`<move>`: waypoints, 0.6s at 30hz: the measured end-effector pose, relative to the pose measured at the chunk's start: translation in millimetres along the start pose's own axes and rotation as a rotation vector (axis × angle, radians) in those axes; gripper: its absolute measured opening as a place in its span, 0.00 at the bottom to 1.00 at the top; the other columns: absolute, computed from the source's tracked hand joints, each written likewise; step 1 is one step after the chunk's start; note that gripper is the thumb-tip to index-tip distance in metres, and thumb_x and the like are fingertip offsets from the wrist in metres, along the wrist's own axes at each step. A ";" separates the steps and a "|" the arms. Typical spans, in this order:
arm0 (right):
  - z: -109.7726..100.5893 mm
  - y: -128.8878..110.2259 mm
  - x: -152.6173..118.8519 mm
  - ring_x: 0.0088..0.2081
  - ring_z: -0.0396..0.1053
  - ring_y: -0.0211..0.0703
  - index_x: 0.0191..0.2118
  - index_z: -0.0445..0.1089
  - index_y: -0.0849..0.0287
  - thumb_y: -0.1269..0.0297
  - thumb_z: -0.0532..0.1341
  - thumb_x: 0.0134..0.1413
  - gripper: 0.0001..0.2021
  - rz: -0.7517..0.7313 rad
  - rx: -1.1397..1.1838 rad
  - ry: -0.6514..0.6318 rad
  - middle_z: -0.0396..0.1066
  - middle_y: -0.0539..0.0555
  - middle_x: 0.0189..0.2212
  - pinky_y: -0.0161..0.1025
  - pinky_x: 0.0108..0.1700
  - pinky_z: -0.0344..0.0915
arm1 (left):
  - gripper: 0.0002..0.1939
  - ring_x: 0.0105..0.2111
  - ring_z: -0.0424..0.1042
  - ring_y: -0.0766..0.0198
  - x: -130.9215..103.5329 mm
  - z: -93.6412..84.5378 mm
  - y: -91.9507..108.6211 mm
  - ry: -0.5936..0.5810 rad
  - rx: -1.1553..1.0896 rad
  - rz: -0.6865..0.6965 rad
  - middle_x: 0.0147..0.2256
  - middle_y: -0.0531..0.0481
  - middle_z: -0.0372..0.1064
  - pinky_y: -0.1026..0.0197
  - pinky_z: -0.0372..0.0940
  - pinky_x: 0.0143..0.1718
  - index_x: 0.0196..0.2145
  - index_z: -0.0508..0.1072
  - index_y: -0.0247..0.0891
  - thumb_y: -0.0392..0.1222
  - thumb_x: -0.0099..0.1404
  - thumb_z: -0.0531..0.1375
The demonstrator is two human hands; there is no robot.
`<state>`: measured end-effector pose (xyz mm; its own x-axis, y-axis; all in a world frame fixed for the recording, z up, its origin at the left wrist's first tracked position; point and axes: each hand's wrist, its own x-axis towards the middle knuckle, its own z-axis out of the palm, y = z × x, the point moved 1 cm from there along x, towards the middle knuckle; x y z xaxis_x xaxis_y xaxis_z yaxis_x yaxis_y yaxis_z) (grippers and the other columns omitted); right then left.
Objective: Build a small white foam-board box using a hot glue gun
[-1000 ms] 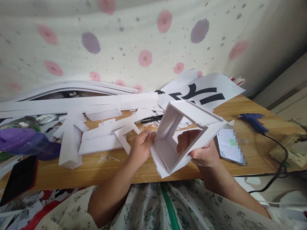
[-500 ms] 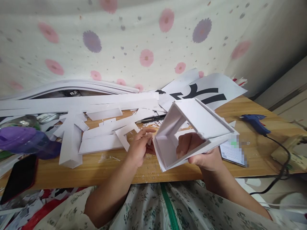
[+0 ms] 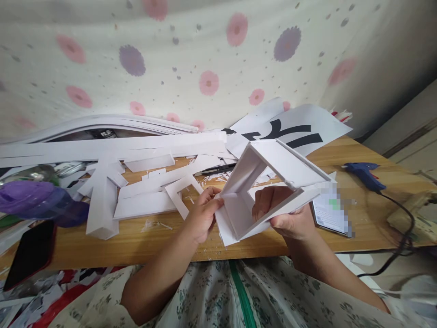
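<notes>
A white foam-board box frame (image 3: 241,209) with open sides is held tilted above the table's front part. My right hand (image 3: 290,214) grips its lower right side, thumb outside and fingers reaching in through the opening. My left hand (image 3: 205,216) pinches the left edge of the box, where a flat white strip sticks out at the lower left corner. Just left of my left hand lies a flat white square frame (image 3: 175,189). Behind the box rests a black cutter (image 3: 218,169) among white scraps.
Several white board pieces (image 3: 145,205) lie on the wooden table (image 3: 136,250). On the left are a purple bottle (image 3: 37,200) and a dark phone (image 3: 30,253); on the right, a blue glue gun (image 3: 365,175) with a cord and a lit screen (image 3: 329,214).
My left hand has closed on the box's left edge, its fingers no longer spread. The strip at the lower left now juts out further, and the box has turned slightly.
</notes>
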<state>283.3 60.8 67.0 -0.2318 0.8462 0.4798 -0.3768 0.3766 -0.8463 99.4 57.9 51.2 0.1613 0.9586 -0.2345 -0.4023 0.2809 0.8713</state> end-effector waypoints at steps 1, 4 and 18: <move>1.7 -0.3 0.9 0.21 0.66 0.41 0.21 0.70 0.54 0.55 0.75 0.35 0.15 0.006 0.032 0.017 0.67 0.49 0.17 0.40 0.24 0.69 | 0.20 0.23 0.66 0.69 -0.7 0.5 -0.1 0.001 -0.006 0.004 0.24 0.56 0.67 0.68 0.59 0.24 0.32 0.67 0.39 0.47 0.45 0.70; 5.5 -1.7 4.3 0.18 0.61 0.38 0.18 0.66 0.54 0.54 0.75 0.36 0.17 -0.006 0.119 0.065 0.65 0.48 0.16 0.36 0.17 0.64 | 0.20 0.24 0.66 0.68 -3.0 1.4 1.6 0.007 -0.029 0.025 0.26 0.56 0.67 0.67 0.60 0.25 0.33 0.67 0.39 0.47 0.47 0.69; -0.1 -4.3 8.7 0.21 0.55 0.35 0.18 0.58 0.55 0.54 0.75 0.35 0.23 -0.062 0.313 0.220 0.55 0.43 0.17 0.38 0.34 0.74 | 0.12 0.19 0.65 0.71 -12.5 -25.0 13.8 -0.064 0.056 -0.016 0.24 0.56 0.65 0.67 0.63 0.20 0.29 0.68 0.37 0.44 0.48 0.66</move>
<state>283.0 66.6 74.8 -0.0147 0.8991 0.4376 -0.6472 0.3251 -0.6896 69.3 51.0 55.4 0.2252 0.9486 -0.2224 -0.3481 0.2916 0.8910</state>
